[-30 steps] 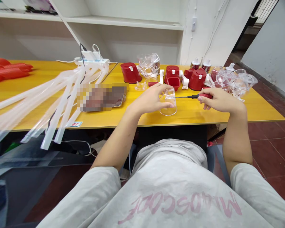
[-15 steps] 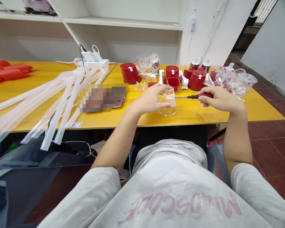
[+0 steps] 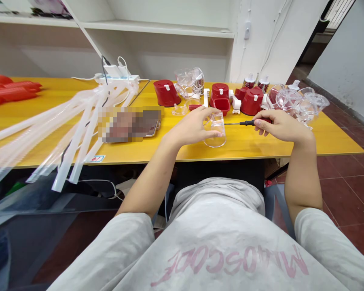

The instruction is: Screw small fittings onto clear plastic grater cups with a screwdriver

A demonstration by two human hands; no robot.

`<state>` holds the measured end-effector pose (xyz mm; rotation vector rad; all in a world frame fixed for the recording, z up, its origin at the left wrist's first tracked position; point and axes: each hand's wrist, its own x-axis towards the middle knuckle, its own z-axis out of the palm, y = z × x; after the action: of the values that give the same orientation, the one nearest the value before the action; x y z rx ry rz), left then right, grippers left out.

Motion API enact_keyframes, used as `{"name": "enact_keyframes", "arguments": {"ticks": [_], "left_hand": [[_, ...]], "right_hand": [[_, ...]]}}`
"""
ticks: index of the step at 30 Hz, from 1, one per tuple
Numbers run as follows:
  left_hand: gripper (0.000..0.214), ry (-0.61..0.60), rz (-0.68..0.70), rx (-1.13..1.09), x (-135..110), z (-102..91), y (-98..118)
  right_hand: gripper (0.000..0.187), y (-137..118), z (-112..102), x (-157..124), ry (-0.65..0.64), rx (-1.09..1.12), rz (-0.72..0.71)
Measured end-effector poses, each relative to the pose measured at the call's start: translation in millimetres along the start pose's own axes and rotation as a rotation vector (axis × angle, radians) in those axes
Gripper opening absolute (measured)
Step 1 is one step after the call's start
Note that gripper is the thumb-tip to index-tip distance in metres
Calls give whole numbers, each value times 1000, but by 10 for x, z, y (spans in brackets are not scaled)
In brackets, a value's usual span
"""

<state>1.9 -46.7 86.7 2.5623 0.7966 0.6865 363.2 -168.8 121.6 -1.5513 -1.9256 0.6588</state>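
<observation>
My left hand (image 3: 197, 126) grips a clear plastic cup (image 3: 216, 140) that lies on its side on the yellow table (image 3: 188, 152). Thumb and fingers span the cup's wall near its right-hand rim. In my right hand (image 3: 277, 125) is a screwdriver (image 3: 245, 123) with a red and black handle, my fingers wrapped round it. Its thin metal shaft points left, level, and the tip reaches into the cup's opening. What the tip touches inside is too small to make out. Just behind the cup sits a red plastic housing (image 3: 221, 95).
More red housings (image 3: 166, 93) stand along the back, with clear plastic parts (image 3: 300, 101) piled at the right. Clear plastic strips (image 3: 79, 121) hang over the front edge at left. A power strip (image 3: 118, 76) and a phone (image 3: 151, 123) lie on the table.
Both hands, the cup and the screwdriver stay in nearly the same place. The fingers of my right hand have shifted slightly round the handle.
</observation>
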Motion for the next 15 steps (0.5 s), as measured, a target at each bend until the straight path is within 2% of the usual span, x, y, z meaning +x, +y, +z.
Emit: {"name": "enact_keyframes", "arguments": {"ticks": [3,8,15], "left_hand": [[89,1,-8,12,1,0,37],[86,-7,-4,19,-1,-8,52],[87,-3,-2,19,-7,-8,42]], "right_hand": [[53,-10,-5,10,-10,-21,-26],[43,-7,-3,-1,23,3,-14],[50,15,-1,-5,104,-54,-100]]}}
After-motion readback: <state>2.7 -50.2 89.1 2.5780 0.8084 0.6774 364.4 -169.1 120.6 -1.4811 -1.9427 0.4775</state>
